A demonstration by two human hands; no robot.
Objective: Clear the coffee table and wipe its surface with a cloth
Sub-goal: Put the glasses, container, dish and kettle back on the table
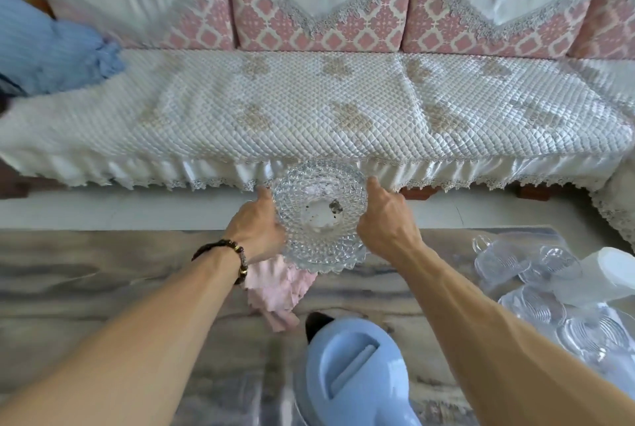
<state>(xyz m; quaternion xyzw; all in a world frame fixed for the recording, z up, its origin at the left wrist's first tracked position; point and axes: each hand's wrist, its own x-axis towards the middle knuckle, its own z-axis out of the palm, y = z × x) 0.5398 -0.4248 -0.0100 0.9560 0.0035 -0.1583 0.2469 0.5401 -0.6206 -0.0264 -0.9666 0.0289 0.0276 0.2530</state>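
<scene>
Nearest the camera stands a pale blue jug [347, 381] with a lidded top, on the marbled coffee table [103, 288]. To its right sits a cluster of clear glass cups [536, 291], with a white lid [615, 271] beside them. Just beyond the jug, a pink cloth [275, 291] hangs crumpled beneath the left hand [256, 231]; whether that hand also pinches it, or it simply lies on the table, cannot be told. Both hands are closed on a cut-glass bowl [321, 216], the left on its left rim, the right hand [386, 219] on its right rim, thumbs pointing away. The bowl sits squarely between the two palms, lifted over the far edge of the table. Dark crumbs lie in its centre. Beyond is a strip of pale floor, then the sofa [326, 109] with its quilted white cover and pink patterned cushions.

The likely trouble is the bowl: it is faceted glass held only by its edges, so a slackened grip could let it slip and break on the floor or table. Tilting it would scatter the crumbs. An elbow drawn back carelessly could knock the jug or the cups.
</scene>
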